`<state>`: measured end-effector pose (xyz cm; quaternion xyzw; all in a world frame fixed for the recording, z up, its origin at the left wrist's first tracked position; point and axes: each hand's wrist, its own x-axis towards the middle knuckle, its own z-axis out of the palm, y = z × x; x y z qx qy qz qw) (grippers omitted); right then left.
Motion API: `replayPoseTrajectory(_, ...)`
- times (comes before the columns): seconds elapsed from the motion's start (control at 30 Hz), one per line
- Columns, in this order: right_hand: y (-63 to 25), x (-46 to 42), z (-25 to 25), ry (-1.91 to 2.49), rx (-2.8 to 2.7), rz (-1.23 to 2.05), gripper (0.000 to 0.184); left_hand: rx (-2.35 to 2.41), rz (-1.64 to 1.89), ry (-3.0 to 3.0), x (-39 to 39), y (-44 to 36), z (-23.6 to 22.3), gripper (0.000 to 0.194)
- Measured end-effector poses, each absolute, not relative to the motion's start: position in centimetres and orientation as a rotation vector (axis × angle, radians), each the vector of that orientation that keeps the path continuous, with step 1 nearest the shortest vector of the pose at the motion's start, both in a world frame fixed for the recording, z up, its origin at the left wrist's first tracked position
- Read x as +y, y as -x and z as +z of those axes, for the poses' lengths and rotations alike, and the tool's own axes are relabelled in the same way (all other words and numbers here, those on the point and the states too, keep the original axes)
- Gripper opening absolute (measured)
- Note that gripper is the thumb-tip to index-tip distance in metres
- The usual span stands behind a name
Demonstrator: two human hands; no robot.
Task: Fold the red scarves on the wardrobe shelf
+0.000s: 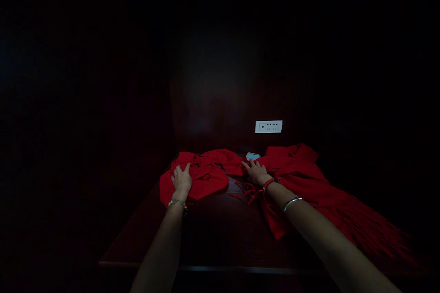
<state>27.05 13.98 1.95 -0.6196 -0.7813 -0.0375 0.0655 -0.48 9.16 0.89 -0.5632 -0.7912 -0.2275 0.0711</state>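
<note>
A long red cloth garment lies on the dark table, with a fringed end (364,219) spread to the right and a bunched part (206,181) on the left. On the bunched part rests my left hand (182,181), its visible fingers apart, a beaded bracelet at the wrist. My right hand (257,173) reaches to the narrow middle of the cloth, touching it with fingers spread. Thin red ties (249,192) hang loose below that hand. Just beyond its fingertips lies a phone with a pale screen (253,156), partly hidden by the hand and cloth.
The dark wooden table (220,238) ends at a straight front edge close to me. A white wall socket panel (268,127) is set in the dark back wall. Both sides of the room are too dark to make out.
</note>
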Motion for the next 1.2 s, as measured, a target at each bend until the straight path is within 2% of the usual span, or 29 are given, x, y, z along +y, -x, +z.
replayPoseTrajectory(0.03, -27.1, 14.4, 1.3, 1.860, -2.358, -0.068, 0.051, -2.439, -0.638, 1.732, 9.0, 0.1, 1.1, 0.050)
replayPoseTrajectory(0.1, -27.5, 15.0, 0.7, 1.822, -2.343, -0.019, 0.035, -2.570, -0.508, 1.858, 8.6, -0.8, 1.3, 0.070)
replayPoseTrajectory(0.17, -28.2, 15.4, 1.6, 1.778, -2.326, -0.026, 0.028, -2.665, -0.359, 1.976, 8.7, -1.5, 1.0, 0.094)
replayPoseTrajectory(0.2, -28.7, 15.6, 2.7, 1.740, -2.280, -0.020, 0.028, -2.692, -0.307, 1.995, 8.9, -1.8, 0.7, 0.099)
replayPoseTrajectory(0.27, -29.9, 15.7, 6.5, 1.644, -2.120, 0.005, 0.034, -2.730, -0.308, 1.919, 9.8, -1.7, -0.2, 0.094)
replayPoseTrajectory(0.4, -33.1, 14.0, 16.6, 0.835, -1.166, 0.465, 0.028, -2.527, -0.591, 1.827, 12.3, 0.2, -1.7, 0.063)
replayPoseTrajectory(0.47, -34.3, 12.3, 19.9, 0.528, -1.129, 0.548, 0.025, -2.396, -0.748, 1.787, 13.2, 0.9, -1.8, 0.064)
replayPoseTrajectory(0.53, -34.5, 10.5, 20.8, 0.509, -1.309, 0.648, 0.022, -2.277, -0.913, 1.734, 13.7, 0.8, -1.4, 0.073)
replayPoseTrajectory(0.63, -33.6, 8.7, 18.0, 0.739, -1.770, 0.830, 0.021, -1.986, -1.267, 1.941, 13.3, -0.9, -0.3, 0.078)
replayPoseTrajectory(0.73, -32.4, 7.8, 13.3, 0.967, -2.312, 0.820, 0.028, -1.750, -1.561, 2.518, 11.7, -3.2, 0.5, 0.060)
replayPoseTrajectory(0.77, -32.1, 7.6, 11.7, 1.026, -2.454, 0.758, 0.033, -1.687, -1.530, 2.751, 10.9, -3.9, 0.6, 0.057)
replayPoseTrajectory(0.83, -31.8, 7.3, 8.6, 1.187, -2.638, 0.620, 0.055, -1.547, -1.209, 3.144, 9.7, -4.8, 0.4, 0.062)
replayPoseTrajectory(0.9, -31.7, 7.3, 5.7, 1.446, -2.714, 0.517, 0.072, -1.429, -0.825, 3.263, 9.0, -5.3, -0.1, 0.065)
replayPoseTrajectory(0.93, -31.8, 7.5, 4.4, 1.546, -2.717, 0.466, 0.073, -1.393, -0.710, 3.236, 8.9, -5.4, -0.4, 0.058)
replayPoseTrajectory(1.0, -31.9, 7.9, 2.4, 1.575, -2.700, 0.357, 0.063, -1.354, -0.625, 3.111, 9.3, -5.4, -0.9, 0.033)
replayPoseTrajectory(1.07, -32.0, 8.6, 1.4, 1.462, -2.655, 0.258, 0.044, -1.340, -0.597, 2.993, 10.0, -5.1, -1.1, 0.018)
replayPoseTrajectory(1.13, -31.8, 9.2, 1.6, 1.314, -2.556, 0.205, 0.032, -1.396, -0.559, 2.871, 10.5, -4.3, -0.8, 0.017)
replayPoseTrajectory(1.2, -31.0, 9.5, 2.9, 1.157, -2.348, 0.181, 0.032, -1.594, -0.584, 2.617, 10.5, -2.9, 0.0, 0.024)
